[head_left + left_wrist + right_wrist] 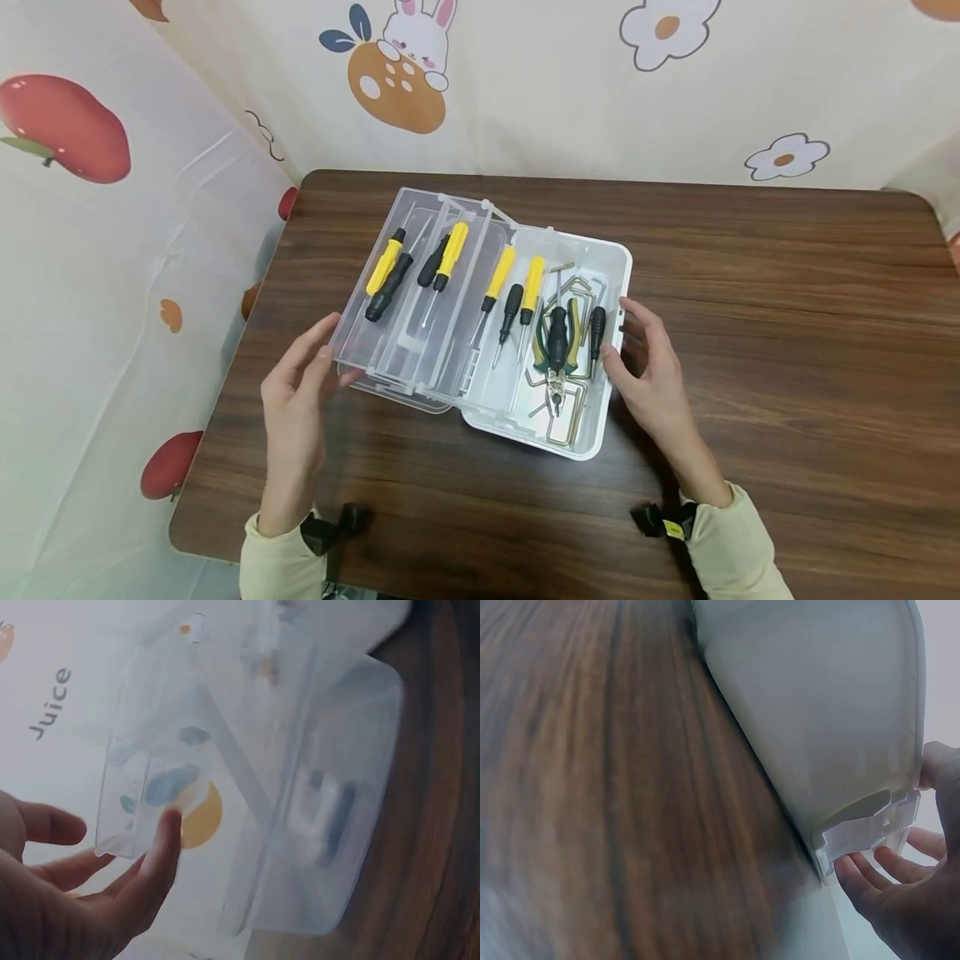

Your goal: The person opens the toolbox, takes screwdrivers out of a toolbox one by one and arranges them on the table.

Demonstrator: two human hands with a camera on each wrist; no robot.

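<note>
white toolbox [600, 417] stands open mid-frame, trays [390, 354] apparently fully unfolded, screwdrivers [452, 254] stowed. left hand [298, 404] spreads beneath trays; right hand [654, 383] pinches toolbox.

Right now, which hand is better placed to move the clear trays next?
Probably the left hand, at the outer edge of the clear trays; the right hand holds the white box opposite.

Toolbox [600, 425] on table [787, 375], pliers [555, 385] inside, screwdrivers [388, 288] in left-hand tray [360, 343]

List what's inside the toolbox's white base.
White base: screwdrivers with yellow or black handles, pliers and hex keys. The pliers and the black-handled screwdriver on them cover parts of the hex keys, so their number is unclear.
</note>
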